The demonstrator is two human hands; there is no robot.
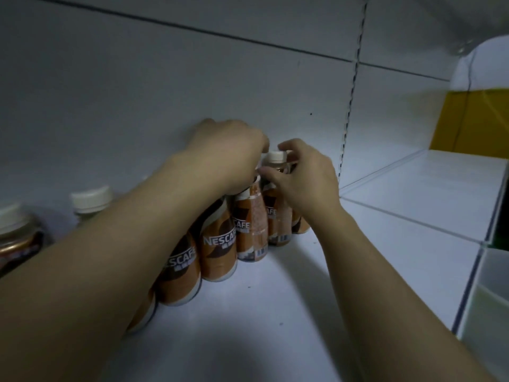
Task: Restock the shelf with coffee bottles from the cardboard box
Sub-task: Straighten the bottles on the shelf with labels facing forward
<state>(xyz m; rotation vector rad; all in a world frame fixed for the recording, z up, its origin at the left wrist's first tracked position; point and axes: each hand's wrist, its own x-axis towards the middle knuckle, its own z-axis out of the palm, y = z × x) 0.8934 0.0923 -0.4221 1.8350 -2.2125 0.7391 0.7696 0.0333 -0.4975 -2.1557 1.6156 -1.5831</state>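
- The left hand (228, 153) arches over the tops of the middle coffee bottles (219, 244), so their caps and the fingertips are hidden; whether those fingers are closed on a cap or only resting there cannot be told.
- The left forearm covers the upper halves of the nearer bottles in the row, leaving only the brown labels and white bases in sight.
- The nearest bottle in the row is mostly hidden under the forearm; only its lower edge shows.
- The far bottle (276, 199) shows its white cap (275, 156) between the two hands. The right hand (303, 180) curls around its neck, thumb on the near side just below the cap and fingers around the far side, gripping it.
- That bottle stands upright on the white shelf (275, 299), at the back end of the row close to the rear wall, touching its neighbour.
- At the left edge, a dark-labelled bottle (19, 241) is cut off by the frame, and a pale one with a white cap (91, 199) is half hidden behind the forearm.
- A clear divider (413, 219) runs along the shelf to the right.
- A yellow panel (479, 119) at the far right is dim and hard to identify.
- The cardboard box is out of view.
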